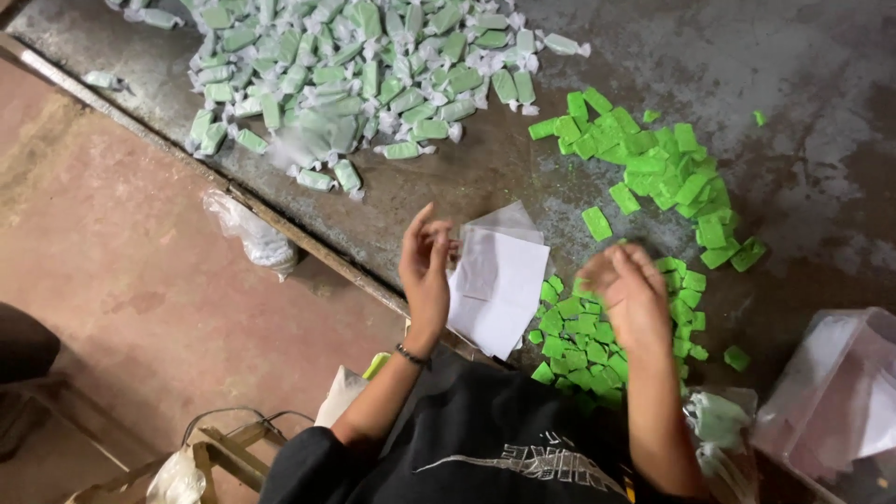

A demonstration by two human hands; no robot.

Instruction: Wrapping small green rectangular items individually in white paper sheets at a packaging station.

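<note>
We see a stack of white wrapper sheets point(497, 280) lying on the worn metal table point(747, 56), thin square papers fanned loosely, the top one slightly translucent. We take this stack as our landmark. Just right of it lies a heap of bare bright-green candy blocks point(579, 341), small flat rectangles, and a second, looser heap of the same blocks point(667, 168) spreads farther up and to the right. Well above and to the left of the stack sits a large pile of wrapped candies point(355, 75), pale green under cloudy film with twisted white ends.

At the far right of the stack, near the table edge, we make out a clear plastic bag point(831, 392); what it holds is too blurred to tell. Left of the stack, below the table edge, a small crumpled clear bag point(254, 235) hangs, its contents unclear.

Our left hand point(425, 271) touches the stack's left edge, fingers raised and loosely curled; we cannot tell whether it pinches a sheet. Our right hand point(630, 294) hovers over the near heap of blocks, just right of the stack, motion-blurred, so its grip cannot be told.
</note>
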